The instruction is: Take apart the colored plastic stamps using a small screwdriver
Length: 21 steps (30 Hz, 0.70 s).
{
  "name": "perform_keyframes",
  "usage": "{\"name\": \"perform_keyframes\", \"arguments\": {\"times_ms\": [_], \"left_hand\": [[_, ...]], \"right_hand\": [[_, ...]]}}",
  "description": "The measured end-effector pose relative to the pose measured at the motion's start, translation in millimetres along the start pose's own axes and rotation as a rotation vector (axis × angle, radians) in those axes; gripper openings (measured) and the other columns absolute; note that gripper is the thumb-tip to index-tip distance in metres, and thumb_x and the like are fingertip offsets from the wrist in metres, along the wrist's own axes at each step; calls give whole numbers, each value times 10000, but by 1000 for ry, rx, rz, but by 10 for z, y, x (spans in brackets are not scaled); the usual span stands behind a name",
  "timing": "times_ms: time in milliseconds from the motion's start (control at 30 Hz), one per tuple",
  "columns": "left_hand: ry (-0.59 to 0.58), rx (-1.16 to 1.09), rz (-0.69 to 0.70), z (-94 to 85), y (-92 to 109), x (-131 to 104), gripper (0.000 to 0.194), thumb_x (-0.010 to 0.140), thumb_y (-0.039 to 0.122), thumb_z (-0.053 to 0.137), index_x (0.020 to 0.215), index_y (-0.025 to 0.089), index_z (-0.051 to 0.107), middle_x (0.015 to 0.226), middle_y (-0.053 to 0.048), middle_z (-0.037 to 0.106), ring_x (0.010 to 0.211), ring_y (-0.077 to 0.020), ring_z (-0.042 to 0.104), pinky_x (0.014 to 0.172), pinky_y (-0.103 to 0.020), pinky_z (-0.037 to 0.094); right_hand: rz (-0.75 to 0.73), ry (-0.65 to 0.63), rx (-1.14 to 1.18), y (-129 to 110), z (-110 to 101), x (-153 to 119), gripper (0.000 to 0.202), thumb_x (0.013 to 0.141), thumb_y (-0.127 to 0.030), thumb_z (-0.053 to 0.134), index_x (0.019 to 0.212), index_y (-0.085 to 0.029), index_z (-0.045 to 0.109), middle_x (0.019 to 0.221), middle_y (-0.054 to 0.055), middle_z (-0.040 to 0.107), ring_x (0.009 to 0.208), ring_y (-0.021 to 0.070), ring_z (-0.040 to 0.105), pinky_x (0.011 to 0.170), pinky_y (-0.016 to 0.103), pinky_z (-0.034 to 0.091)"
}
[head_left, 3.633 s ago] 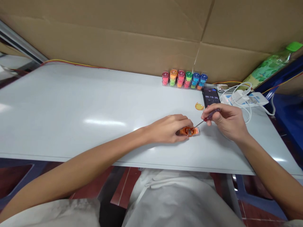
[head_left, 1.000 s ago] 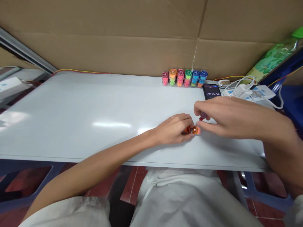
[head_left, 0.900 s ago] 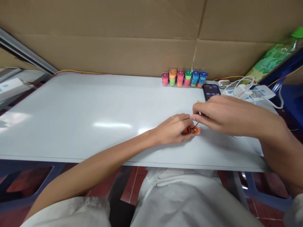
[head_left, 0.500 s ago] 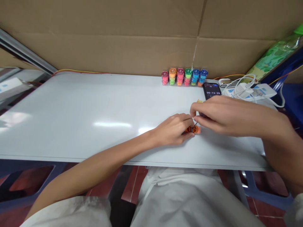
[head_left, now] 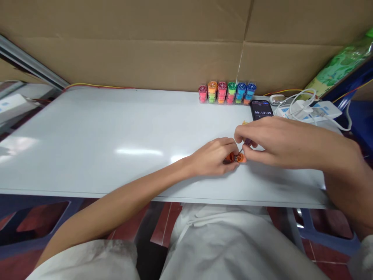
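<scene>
My left hand [head_left: 216,156] rests on the table with its thumb and fingers closed around a small orange translucent plastic piece [head_left: 241,158]. Part of that piece is hidden under the fingers, and a dark metal-looking bit shows in its middle. My right hand [head_left: 271,142] comes in from the right, pinching what looks like a small screwdriver [head_left: 247,142] with a dark purple handle. Its thin shaft slants down and left to the orange piece, and the tip seems to touch it. Something small and yellow [head_left: 244,123] pokes out behind my right fingers, mostly hidden.
Several colourful small stacked plastic pieces [head_left: 227,93] stand in a row at the table's back edge. A phone [head_left: 261,109] showing a timer lies beside them. White cables and a power strip [head_left: 326,109] fill the back right, near a green bottle [head_left: 338,70].
My right fingers have shifted slightly, and more of the screwdriver's dark handle shows between them. My left hand still holds the orange piece in place.
</scene>
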<state>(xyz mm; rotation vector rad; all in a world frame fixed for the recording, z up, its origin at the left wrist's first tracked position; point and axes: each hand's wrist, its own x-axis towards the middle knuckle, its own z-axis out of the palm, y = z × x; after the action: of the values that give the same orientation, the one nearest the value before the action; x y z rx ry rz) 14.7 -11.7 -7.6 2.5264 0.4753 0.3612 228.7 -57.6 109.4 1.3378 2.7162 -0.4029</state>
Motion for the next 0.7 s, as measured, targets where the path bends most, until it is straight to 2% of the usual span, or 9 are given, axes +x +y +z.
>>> {"name": "perform_keyframes", "arguments": {"times_ms": [133,267,400,500,700], "left_hand": [[16,-2,18,1,-2,-4,166,994,294,608,1016,148,685,1036,-88,702,971,-234,660,853,-348,540],[43,3,40,19,-11,-18,222,1020,314,598,1111,151,717,1064,-92,692,934,-222,665,848,-346,545],[63,30,47,33,-29,-31,267,1012,325,628,1169,130,720,1050,-104,695,906,-225,659,846,-358,549],[52,36,55,33,-32,-33,251,1020,317,616,1170,145,721,1080,-106,709,958,-240,666,871,-366,546],[46,51,63,23,-22,-26,267,1028,321,607,1162,129,735,1046,-111,704,940,-244,664,847,-372,548]], "right_hand": [[-15,-8,-1,-20,-12,-21,191,1051,-341,481,919,-232,568,887,42,641,754,196,570,681,338,335],[65,20,-106,-43,1,-15,314,1096,-430,418,905,-231,565,776,32,591,659,188,533,625,342,257],[41,20,-117,-25,29,17,289,1105,-350,388,906,-226,557,781,36,594,707,199,588,654,346,280],[32,15,-104,-13,38,27,273,1100,-335,401,904,-223,554,797,38,605,726,202,607,670,348,302],[40,2,-90,-15,29,16,268,1095,-319,407,890,-221,550,802,38,616,737,199,617,683,347,319]]}}
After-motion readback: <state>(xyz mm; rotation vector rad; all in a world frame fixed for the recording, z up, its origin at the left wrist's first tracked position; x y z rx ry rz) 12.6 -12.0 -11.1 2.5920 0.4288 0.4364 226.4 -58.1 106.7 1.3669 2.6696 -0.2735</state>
